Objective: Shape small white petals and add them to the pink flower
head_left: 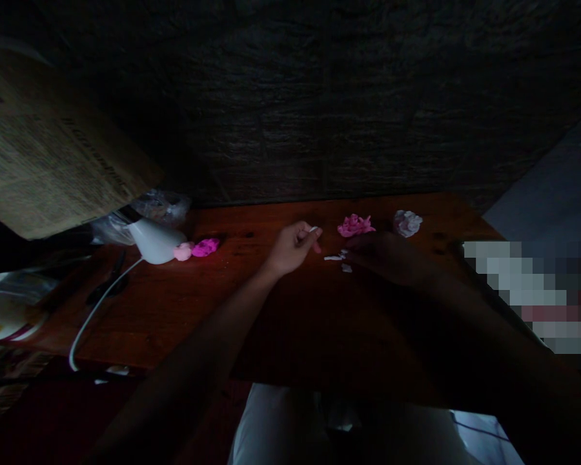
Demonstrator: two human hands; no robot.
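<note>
My left hand (294,247) is raised over the wooden table, its thumb and fingers pinched on a small white piece (313,229). A bit of pink shows just below those fingertips. My right hand (380,255) lies in deep shadow to the right. Its fingertips are brought together at a small whitish bit (343,254), beside a thin white strip (332,258). Just below them lies a white scrap (347,268). Behind the right hand sits a pink ruffled, petal-like mass (356,225), and farther right a white crumpled lump (407,223).
A white lamp (152,240) with a pale cord (84,329) stands on the left of the table (174,310). Against it are a light pink lump (183,250) and a magenta lump (206,247). Dark scissors (107,284), clear plastic (162,208) and a white tub (10,316) are farther left.
</note>
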